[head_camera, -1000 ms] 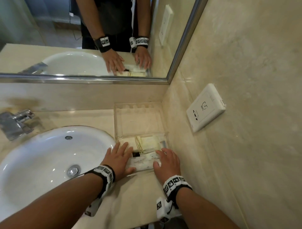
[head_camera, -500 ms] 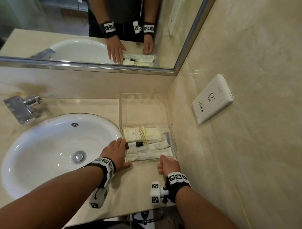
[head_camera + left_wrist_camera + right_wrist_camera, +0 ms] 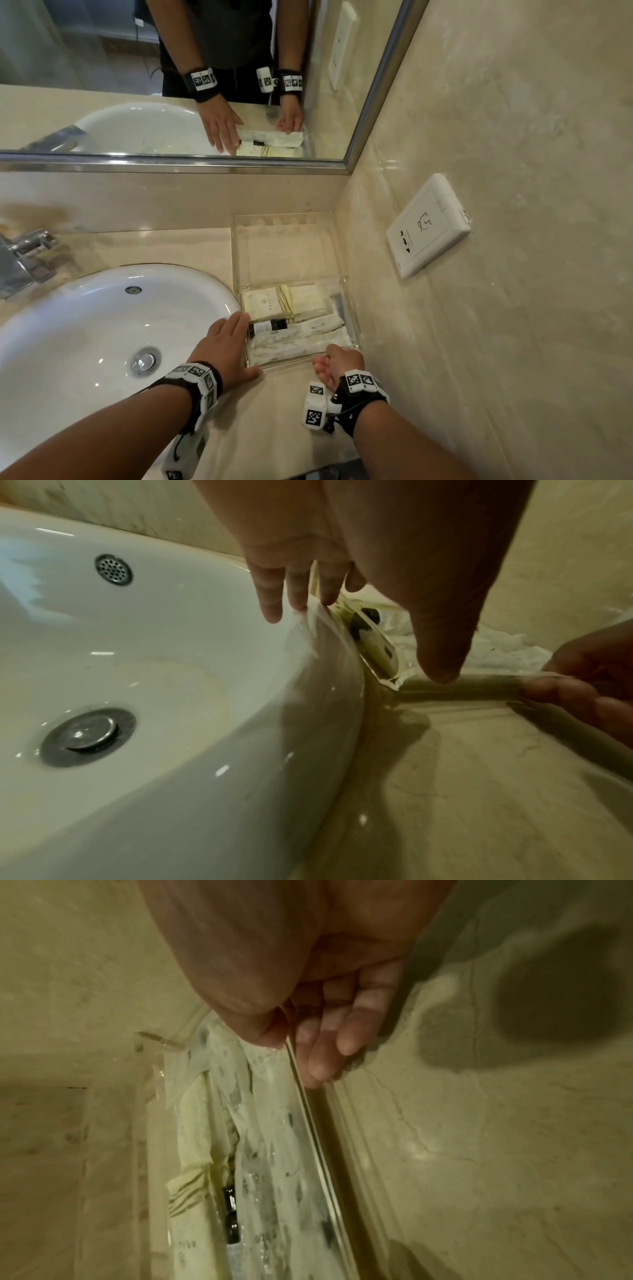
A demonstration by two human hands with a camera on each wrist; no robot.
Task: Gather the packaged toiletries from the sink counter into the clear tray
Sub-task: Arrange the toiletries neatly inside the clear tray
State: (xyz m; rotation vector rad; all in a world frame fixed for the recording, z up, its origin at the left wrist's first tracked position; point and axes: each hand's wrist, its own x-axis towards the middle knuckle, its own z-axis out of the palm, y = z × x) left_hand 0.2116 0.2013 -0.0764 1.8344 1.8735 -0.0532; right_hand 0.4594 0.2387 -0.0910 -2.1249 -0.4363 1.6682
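Observation:
The clear tray (image 3: 284,221) stands on the counter between the sink and the right wall. In its front half lie yellow packets (image 3: 270,303), a small dark bottle (image 3: 269,327) and white patterned packets (image 3: 301,342). My left hand (image 3: 233,342) lies with straight fingers against the tray's left wall, its thumb at the front left corner (image 3: 387,669). My right hand (image 3: 337,359) pinches the tray's front wall (image 3: 315,1123) near the right corner, thumb inside and fingers (image 3: 322,1053) outside. The white packets (image 3: 270,1123) and the bottle (image 3: 231,1213) sit just behind that wall.
A white sink basin (image 3: 102,335) fills the left, its rim touching my left hand's side. A chrome faucet (image 3: 24,253) stands at far left. The mirror (image 3: 171,78) runs along the back, and a wall socket (image 3: 428,226) sits on the right wall.
Both hands have come off the packets inside the tray. The left now lies against the tray's left wall and the right holds its front wall.

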